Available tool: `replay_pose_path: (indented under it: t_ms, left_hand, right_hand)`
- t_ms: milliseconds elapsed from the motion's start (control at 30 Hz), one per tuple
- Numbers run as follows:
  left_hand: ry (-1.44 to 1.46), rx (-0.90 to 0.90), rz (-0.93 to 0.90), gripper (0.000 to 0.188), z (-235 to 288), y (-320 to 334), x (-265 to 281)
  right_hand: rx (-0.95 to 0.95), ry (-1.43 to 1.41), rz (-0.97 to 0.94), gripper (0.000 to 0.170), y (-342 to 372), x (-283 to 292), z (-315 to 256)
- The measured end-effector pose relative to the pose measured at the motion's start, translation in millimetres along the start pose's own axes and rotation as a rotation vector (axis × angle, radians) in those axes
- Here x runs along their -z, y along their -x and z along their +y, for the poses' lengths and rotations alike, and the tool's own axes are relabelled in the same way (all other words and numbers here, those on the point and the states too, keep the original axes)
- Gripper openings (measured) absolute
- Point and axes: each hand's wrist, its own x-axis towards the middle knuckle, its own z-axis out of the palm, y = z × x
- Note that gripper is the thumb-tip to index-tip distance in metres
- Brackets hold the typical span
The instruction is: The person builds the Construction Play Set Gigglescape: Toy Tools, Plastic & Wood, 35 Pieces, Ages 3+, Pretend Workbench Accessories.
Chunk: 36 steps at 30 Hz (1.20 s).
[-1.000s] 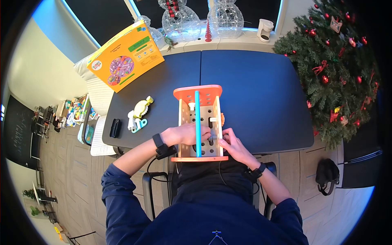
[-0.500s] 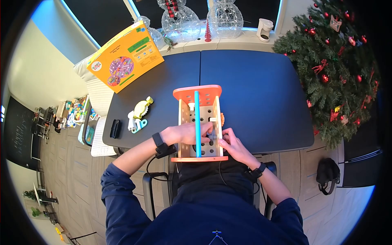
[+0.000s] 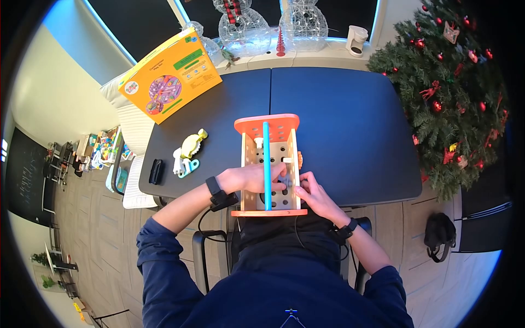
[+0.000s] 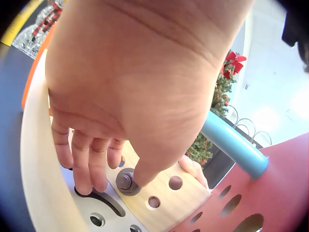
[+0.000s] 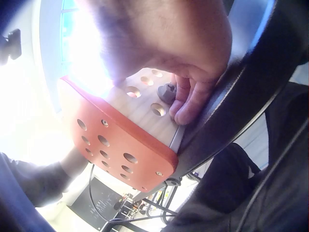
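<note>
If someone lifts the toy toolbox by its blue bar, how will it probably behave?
The toolbox should stay stiff, since flat wooden side panels join orange end boards. It is probably fairly light for its size, being open-topped and drilled with many holes. The blue bar looks round and smooth, so it might slip slightly when gripped.
</note>
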Motion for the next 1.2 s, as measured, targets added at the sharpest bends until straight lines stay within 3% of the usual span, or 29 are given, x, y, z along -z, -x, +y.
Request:
replay_pose_path:
  t_ms: [233,433,633,733,833,1000,1200]
  left_hand:
    - [-0.124,-0.165,0.055,0.042,-35.2,-20.3,-22.3]
    - [0.055,-0.046,0.06,0.036,-4.3,-3.2,-8.6]
    - [-0.131,-0.173,0.024,0.039,-31.1,-22.2,-19.5]
    - [0.05,-0.121,0.036,0.04,-13.3,-9.9,-10.7]
    - [0.06,-0.055,0.037,0.038,-1.2,-4.7,-5.9]
    - [-0.076,-0.121,0.029,0.04,-28.7,-22.6,-18.7]
    - [0.009,-0.083,0.018,0.04,1.2,-4.8,-2.7]
  right_hand:
    - [-0.001,0.021,0.01,0.062,-0.6,0.4,1.1]
    - [0.001,0.014,0.014,0.061,-0.2,-0.4,0.1]
    - [-0.007,0.017,0.007,0.059,-0.7,-0.2,-0.6]
    - [-0.006,0.006,0.006,0.059,-0.4,-0.3,-0.3]
    - [-0.015,0.013,0.002,0.06,0.9,0.4,-5.7]
    - [-0.03,0.026,-0.01,0.06,1.0,1.7,-6.9]
    - [-0.011,0.007,-0.006,0.06,-0.2,1.1,-1.2]
